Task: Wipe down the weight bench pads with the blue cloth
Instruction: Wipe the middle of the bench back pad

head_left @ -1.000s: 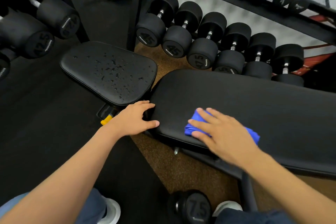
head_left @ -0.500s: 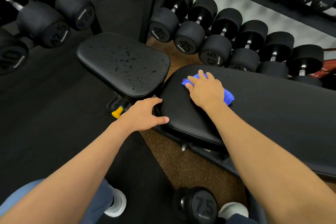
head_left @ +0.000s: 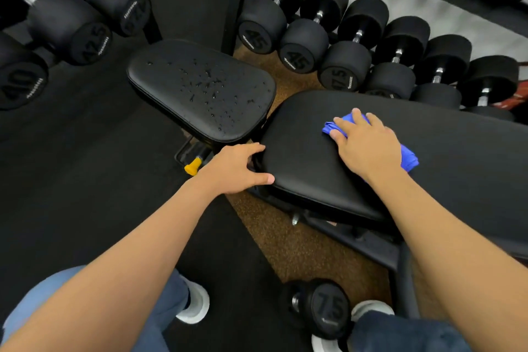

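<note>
While the blue cloth (head_left: 410, 158) lies bunched under the right hand (head_left: 368, 146), toward the seat end of the back pad (head_left: 308, 174), only pressure keeps it there. The fingers are straight, slightly spread and flat on top, gripping nothing. A quick stroke over the slick upholstery could let the cloth roll up or slide out from beneath the palm. The left hand (head_left: 234, 170) grips the back pad's end, its fingers curled into the narrow gap there and its thumb laid along the near edge. If the pad shifted, those fingers look likely to be pinched. Just across that gap from the back pad, the seat pad (head_left: 160, 80) is speckled with droplets (head_left: 213, 86), clearly not yet wiped. A wadded cloth may smear them rather than lift them. Below the gap a yellow knob (head_left: 193, 166) sticks out. On the floor at the back pad's near side a loose dumbbell (head_left: 328, 308) sits between the person's feet, an easy thing to trip on. Both pads are smooth black padding with a dull sheen. Racked dumbbells (head_left: 345, 68) line the back pad's far side, and a second rack (head_left: 68, 23) stands beyond the seat pad. Black rubber floor (head_left: 71, 180) surrounds a brown strip (head_left: 308, 243) beneath the back pad.
</note>
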Demonstrator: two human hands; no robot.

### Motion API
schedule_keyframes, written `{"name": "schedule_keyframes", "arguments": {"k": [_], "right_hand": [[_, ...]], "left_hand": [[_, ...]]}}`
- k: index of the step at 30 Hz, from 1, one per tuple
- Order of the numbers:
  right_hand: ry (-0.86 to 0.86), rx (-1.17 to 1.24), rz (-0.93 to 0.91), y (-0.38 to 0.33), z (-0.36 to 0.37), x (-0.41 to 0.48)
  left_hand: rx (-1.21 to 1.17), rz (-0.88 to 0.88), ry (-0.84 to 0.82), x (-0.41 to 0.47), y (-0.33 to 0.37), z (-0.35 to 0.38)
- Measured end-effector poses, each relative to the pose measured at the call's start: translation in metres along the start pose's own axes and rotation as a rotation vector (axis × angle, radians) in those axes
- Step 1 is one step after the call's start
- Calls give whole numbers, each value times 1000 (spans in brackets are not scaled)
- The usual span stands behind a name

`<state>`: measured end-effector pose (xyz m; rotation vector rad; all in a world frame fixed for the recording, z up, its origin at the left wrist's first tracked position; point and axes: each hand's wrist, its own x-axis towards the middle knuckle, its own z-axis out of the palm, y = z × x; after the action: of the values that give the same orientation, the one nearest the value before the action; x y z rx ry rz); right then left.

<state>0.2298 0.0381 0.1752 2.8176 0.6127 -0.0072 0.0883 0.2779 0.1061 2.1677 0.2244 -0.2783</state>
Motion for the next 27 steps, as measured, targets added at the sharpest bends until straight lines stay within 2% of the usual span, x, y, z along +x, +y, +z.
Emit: {"name": "schedule_keyframes", "arguments": {"k": [3, 6, 7, 10, 13, 17, 20, 23, 27], "right_hand": [[-17, 6, 0, -44, 0, -39], [-235, 237, 66, -72, -16, -46], [-299, 347, 68, -73, -25, -41], [-336, 532, 26, -43, -46, -37], [-193, 655, 67, 0, -48, -37], [-42, 673, 90, 31, -25, -44], [9, 617, 2, 32, -13, -48], [29, 414, -110, 25, -4, -52], [24, 390, -87, 24, 2, -50]], "left_hand": [[-88, -40, 41, -7, 3, -3], [-163, -25, 240, -24, 23, -4], [-191, -5, 317, -33, 31, 0], [-185, 101, 474, -62, 70, 28], [-90, 185, 464, -48, 119, 64], [127, -1, 400, 8, 147, 98], [199, -33, 437, 11, 134, 113], [195, 61, 452, -7, 114, 113], [175, 164, 397, -4, 59, 85]]}}
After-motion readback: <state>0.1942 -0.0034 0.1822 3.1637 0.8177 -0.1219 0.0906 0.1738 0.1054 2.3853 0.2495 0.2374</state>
